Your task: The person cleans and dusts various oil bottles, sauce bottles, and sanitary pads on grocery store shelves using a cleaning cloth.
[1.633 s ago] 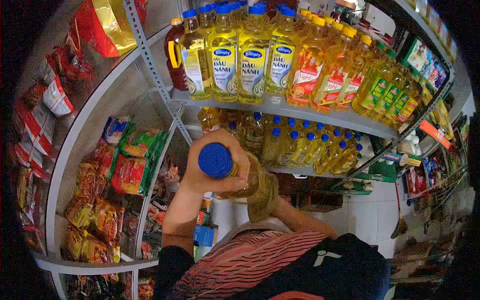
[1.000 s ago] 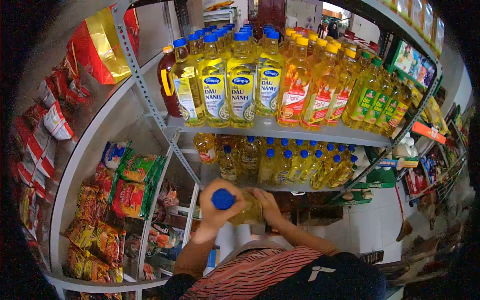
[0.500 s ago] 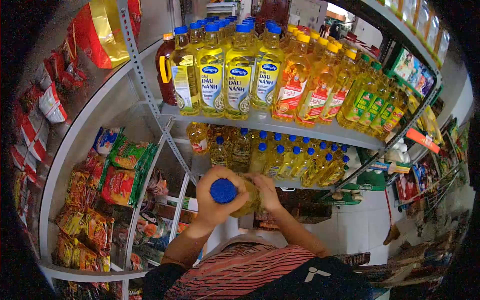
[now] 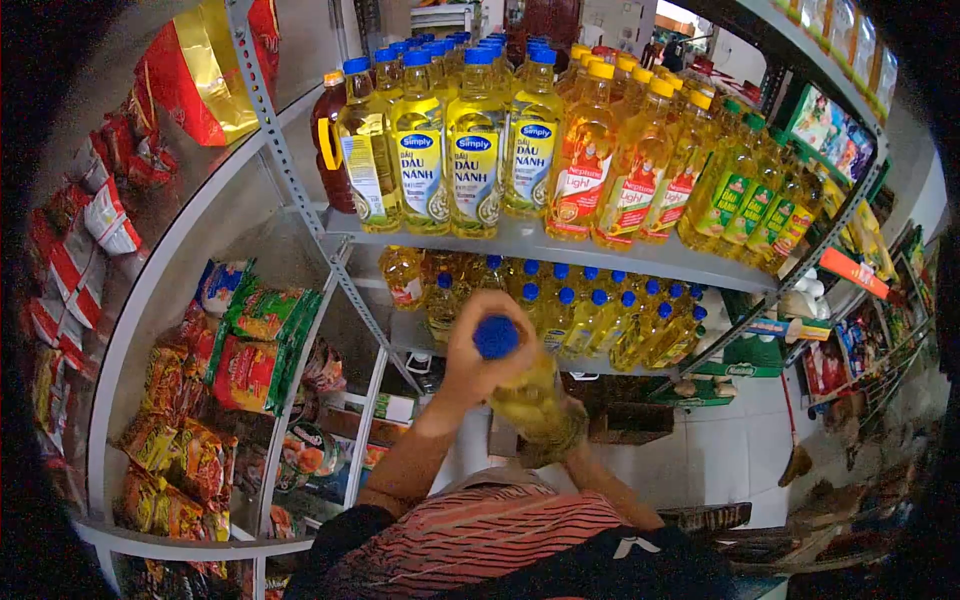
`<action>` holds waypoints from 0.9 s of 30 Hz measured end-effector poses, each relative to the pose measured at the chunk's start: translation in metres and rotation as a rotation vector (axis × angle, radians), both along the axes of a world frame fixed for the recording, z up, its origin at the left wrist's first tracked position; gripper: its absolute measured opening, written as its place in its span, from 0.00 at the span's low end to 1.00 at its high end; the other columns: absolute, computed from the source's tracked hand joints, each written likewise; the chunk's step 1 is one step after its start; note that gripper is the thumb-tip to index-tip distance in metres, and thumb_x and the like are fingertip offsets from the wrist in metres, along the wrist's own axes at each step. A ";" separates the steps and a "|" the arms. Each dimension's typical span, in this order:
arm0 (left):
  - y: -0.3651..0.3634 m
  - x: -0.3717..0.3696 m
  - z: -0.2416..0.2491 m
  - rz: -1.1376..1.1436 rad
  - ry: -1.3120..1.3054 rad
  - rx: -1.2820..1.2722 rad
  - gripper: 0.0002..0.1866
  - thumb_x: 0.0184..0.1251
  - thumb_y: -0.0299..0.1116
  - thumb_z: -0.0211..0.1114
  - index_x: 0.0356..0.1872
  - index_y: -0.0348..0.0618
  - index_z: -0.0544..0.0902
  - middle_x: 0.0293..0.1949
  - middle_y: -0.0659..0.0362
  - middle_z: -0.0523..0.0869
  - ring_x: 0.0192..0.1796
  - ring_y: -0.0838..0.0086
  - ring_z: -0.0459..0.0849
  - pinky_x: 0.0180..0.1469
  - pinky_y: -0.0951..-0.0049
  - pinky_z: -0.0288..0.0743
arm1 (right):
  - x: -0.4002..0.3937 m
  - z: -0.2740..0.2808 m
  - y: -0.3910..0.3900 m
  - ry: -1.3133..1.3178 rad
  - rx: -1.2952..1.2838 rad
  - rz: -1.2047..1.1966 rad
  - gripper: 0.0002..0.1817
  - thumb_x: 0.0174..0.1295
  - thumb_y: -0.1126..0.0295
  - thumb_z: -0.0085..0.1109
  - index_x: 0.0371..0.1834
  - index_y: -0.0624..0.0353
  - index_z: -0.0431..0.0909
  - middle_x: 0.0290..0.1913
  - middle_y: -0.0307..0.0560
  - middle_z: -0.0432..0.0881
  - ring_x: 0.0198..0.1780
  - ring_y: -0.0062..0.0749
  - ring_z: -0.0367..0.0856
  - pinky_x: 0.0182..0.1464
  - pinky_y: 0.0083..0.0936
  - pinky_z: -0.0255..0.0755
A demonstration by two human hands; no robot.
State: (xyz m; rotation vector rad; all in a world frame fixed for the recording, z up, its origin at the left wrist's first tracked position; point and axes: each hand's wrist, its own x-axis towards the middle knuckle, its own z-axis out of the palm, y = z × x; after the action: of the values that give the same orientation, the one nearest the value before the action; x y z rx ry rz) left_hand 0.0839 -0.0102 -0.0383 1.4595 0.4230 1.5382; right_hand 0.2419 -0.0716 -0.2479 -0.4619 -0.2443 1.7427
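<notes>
A yellow oil bottle [image 4: 530, 395] with a blue cap is tilted in front of my body, its cap toward the camera. My left hand [image 4: 478, 350] is wrapped round the bottle's neck just below the cap. Lower down, my right hand [image 4: 574, 428] holds the bottle near its base, partly hidden behind it. Beyond my hands, the lower shelf bears rows of blue-capped oil bottles [image 4: 583, 322]. On the upper shelf [image 4: 520, 240] stand Simply bottles [image 4: 475, 165], red-labelled Neptune bottles [image 4: 583, 165] and green-labelled bottles [image 4: 728, 200].
Noodle packets [image 4: 250, 375] fill a rack at the left, with red packets [image 4: 105, 225] farther left. A perforated metal upright [image 4: 285, 150] rises left of the bottles. Green boxes [image 4: 752, 358] sit low at the right above the tiled floor [image 4: 720, 455].
The bottle and my left hand have moved up and to the right. The bottle's base has swung down toward my body, and my right hand is now lower, near the base.
</notes>
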 end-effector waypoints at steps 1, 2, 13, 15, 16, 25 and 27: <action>0.002 0.001 -0.002 0.092 -0.036 -0.256 0.15 0.42 0.20 0.62 0.31 0.43 0.69 0.23 0.62 0.72 0.27 0.78 0.73 0.33 0.80 0.68 | 0.014 -0.002 0.000 -0.012 -0.002 -0.067 0.23 0.54 0.56 0.45 0.47 0.62 0.70 0.43 0.50 0.74 0.46 0.35 0.73 0.47 0.31 0.69; 0.006 0.000 -0.008 0.085 -0.040 -0.254 0.15 0.42 0.20 0.62 0.31 0.43 0.69 0.23 0.62 0.72 0.27 0.78 0.73 0.33 0.80 0.68 | 0.028 -0.003 0.002 -0.054 -0.005 -0.143 0.23 0.54 0.56 0.45 0.47 0.62 0.70 0.43 0.51 0.74 0.45 0.35 0.73 0.47 0.32 0.69; -0.009 0.006 -0.011 -0.469 -0.016 0.081 0.06 0.40 0.23 0.64 0.19 0.39 0.74 0.20 0.58 0.78 0.22 0.76 0.77 0.28 0.78 0.70 | -0.011 0.129 0.000 -0.972 0.391 -0.476 0.16 0.58 0.67 0.41 0.41 0.66 0.74 0.31 0.45 0.78 0.33 0.26 0.73 0.41 0.20 0.65; -0.008 0.008 -0.010 -0.518 -0.038 0.072 0.07 0.40 0.23 0.64 0.19 0.39 0.73 0.20 0.58 0.78 0.22 0.75 0.76 0.28 0.79 0.70 | -0.014 0.174 0.012 -1.293 0.689 -0.445 0.15 0.58 0.67 0.41 0.40 0.64 0.74 0.33 0.49 0.77 0.37 0.33 0.73 0.43 0.23 0.64; -0.007 0.008 -0.009 -0.567 -0.061 0.091 0.07 0.40 0.23 0.65 0.19 0.39 0.73 0.20 0.58 0.78 0.22 0.75 0.76 0.28 0.79 0.69 | -0.008 0.174 0.017 -1.545 0.833 -0.500 0.15 0.59 0.67 0.39 0.41 0.63 0.74 0.36 0.50 0.76 0.40 0.35 0.72 0.45 0.25 0.63; 0.003 -0.002 0.016 -0.800 -0.233 0.169 0.09 0.44 0.22 0.62 0.22 0.38 0.69 0.16 0.54 0.74 0.16 0.71 0.72 0.20 0.73 0.67 | 0.010 0.148 0.076 -0.991 0.627 0.317 0.16 0.59 0.69 0.41 0.49 0.59 0.69 0.47 0.48 0.73 0.50 0.34 0.69 0.53 0.26 0.61; 0.011 -0.004 0.017 -0.931 -0.327 0.105 0.09 0.46 0.24 0.61 0.23 0.39 0.68 0.16 0.55 0.73 0.15 0.71 0.71 0.18 0.70 0.67 | 0.012 0.111 0.078 -0.869 0.608 0.302 0.16 0.60 0.69 0.41 0.51 0.58 0.68 0.48 0.50 0.72 0.51 0.35 0.70 0.54 0.27 0.63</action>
State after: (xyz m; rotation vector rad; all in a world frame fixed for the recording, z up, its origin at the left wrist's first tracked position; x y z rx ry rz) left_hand 0.0800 0.0005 -0.0213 1.1762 -0.4909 0.9928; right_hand 0.2540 0.0060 -0.1370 -0.7246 -1.4748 1.5446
